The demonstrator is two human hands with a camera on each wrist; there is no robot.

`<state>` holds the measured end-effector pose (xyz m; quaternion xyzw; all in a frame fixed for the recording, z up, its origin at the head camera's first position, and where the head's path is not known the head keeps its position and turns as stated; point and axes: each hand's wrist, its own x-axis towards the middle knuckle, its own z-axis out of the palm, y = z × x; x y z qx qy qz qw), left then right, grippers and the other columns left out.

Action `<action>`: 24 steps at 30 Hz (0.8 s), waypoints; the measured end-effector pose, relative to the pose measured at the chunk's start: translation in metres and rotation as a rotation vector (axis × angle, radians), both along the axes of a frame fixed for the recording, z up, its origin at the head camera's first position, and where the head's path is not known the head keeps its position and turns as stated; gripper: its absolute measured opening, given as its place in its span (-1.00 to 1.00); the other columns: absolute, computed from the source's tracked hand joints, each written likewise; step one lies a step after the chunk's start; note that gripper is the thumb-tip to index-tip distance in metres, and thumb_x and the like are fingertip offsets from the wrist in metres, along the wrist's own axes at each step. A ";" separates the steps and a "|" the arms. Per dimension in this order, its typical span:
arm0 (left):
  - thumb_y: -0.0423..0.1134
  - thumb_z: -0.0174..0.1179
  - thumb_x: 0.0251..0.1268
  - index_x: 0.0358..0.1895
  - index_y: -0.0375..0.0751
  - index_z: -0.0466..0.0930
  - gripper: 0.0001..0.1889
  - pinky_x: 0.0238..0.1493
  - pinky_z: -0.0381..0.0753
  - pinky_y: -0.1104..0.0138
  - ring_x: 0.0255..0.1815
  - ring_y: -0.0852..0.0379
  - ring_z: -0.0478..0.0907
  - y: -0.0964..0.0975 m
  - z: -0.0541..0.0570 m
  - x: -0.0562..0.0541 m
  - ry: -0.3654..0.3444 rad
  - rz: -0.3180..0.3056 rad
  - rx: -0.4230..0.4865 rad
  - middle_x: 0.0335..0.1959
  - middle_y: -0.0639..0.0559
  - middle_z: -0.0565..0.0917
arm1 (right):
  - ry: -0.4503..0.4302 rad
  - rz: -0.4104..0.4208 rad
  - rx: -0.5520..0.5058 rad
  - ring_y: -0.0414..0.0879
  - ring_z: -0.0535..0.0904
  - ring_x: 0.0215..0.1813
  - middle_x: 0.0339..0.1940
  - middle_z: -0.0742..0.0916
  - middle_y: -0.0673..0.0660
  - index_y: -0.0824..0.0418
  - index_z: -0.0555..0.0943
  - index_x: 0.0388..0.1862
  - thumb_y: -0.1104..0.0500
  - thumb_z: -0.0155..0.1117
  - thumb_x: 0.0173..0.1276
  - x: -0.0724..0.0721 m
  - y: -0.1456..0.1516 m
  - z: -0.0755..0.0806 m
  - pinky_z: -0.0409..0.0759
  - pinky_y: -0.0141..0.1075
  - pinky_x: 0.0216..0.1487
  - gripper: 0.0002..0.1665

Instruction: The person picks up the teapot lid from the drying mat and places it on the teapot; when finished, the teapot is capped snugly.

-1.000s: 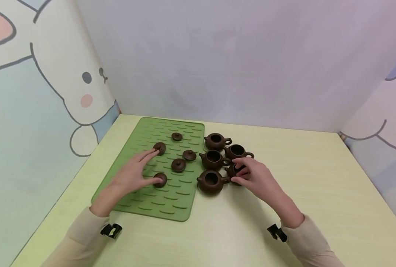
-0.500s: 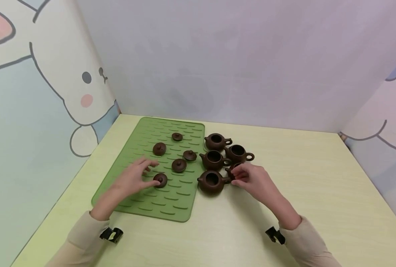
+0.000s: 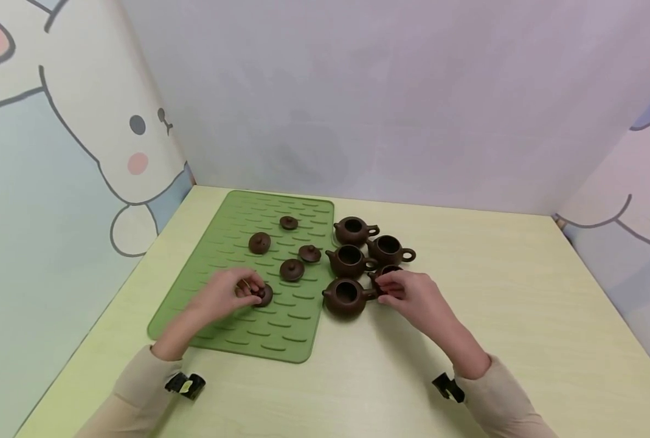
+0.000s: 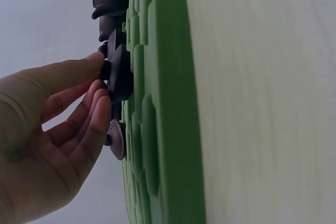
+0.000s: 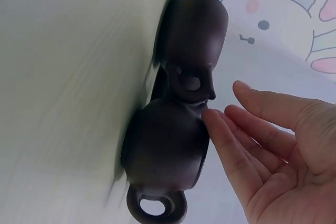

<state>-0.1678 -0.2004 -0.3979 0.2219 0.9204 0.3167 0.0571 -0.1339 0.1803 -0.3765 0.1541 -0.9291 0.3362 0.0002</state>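
Note:
My left hand (image 3: 225, 297) is over the green mat, thumb and fingertips pinching the knob of the nearest dark brown teapot lid (image 3: 267, 295). In the left wrist view that lid (image 4: 122, 77) still lies on the mat, its knob between thumb and fingers. Beside the lidless teapots, my right hand (image 3: 416, 299) hovers over the near right teapot (image 3: 388, 269) and partly hides it. The right wrist view shows a fingertip at the rim of this teapot (image 5: 165, 145), thumb and fingers apart with nothing held between them.
Several more lids, such as one lid (image 3: 292, 269), lie knob up on the green mat (image 3: 237, 348). Lidless teapots, among them the front teapot (image 3: 345, 301), cluster just right of the mat on the pale table (image 3: 500, 292). Walls stand behind and at both sides.
My left fingers have left the farther lid and closed in on the nearest lid's knob. My right hand has lowered slightly, its thumb and fingers nearer each other. Lids and teapots stay put.

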 end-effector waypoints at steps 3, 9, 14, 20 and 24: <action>-0.36 0.40 0.19 -0.19 -0.18 0.69 -0.86 -0.30 0.64 0.43 -0.34 0.27 0.59 0.001 -0.002 -0.001 -0.003 0.009 -0.007 -0.31 0.04 0.72 | 0.003 0.003 0.020 -0.02 0.80 -0.13 -0.14 0.82 0.17 0.28 0.73 -0.09 0.31 0.46 0.22 0.000 -0.003 -0.001 0.75 -0.30 -0.15 -0.74; -0.37 0.39 0.19 -0.23 -0.17 0.68 -0.89 -0.30 0.63 0.44 -0.35 0.26 0.59 0.004 -0.004 -0.003 -0.009 0.024 -0.017 -0.32 0.04 0.72 | 0.060 0.011 0.089 -0.09 0.77 -0.23 -0.21 0.82 0.11 0.24 0.76 -0.16 0.33 0.47 0.19 0.000 -0.009 -0.004 0.73 -0.31 -0.22 -0.78; -0.40 0.36 0.20 -0.25 -0.19 0.67 -0.90 -0.32 0.63 0.45 -0.37 0.26 0.57 0.005 -0.003 -0.004 -0.023 0.026 -0.016 -0.37 0.05 0.70 | 0.120 0.004 0.186 -0.18 0.70 -0.31 -0.28 0.79 0.03 0.17 0.79 -0.22 0.32 0.50 0.15 -0.001 -0.014 -0.005 0.66 -0.34 -0.28 -0.81; -0.42 0.33 0.21 -0.23 -0.22 0.67 -0.90 -0.32 0.62 0.43 -0.36 0.23 0.56 0.006 0.001 -0.005 -0.029 0.033 -0.011 -0.37 0.02 0.69 | 0.157 -0.022 0.251 -0.23 0.58 -0.36 -0.35 0.78 -0.01 0.11 0.80 -0.29 0.33 0.51 0.12 -0.001 -0.018 -0.005 0.57 -0.33 -0.32 -0.82; -0.42 0.32 0.22 -0.21 -0.25 0.67 -0.90 -0.33 0.61 0.41 -0.36 0.22 0.56 0.007 0.007 -0.006 -0.015 0.032 -0.003 -0.37 0.00 0.69 | 0.162 -0.031 0.251 -0.23 0.56 -0.38 -0.37 0.78 -0.01 0.12 0.80 -0.30 0.33 0.52 0.11 0.000 -0.019 -0.006 0.55 -0.33 -0.33 -0.82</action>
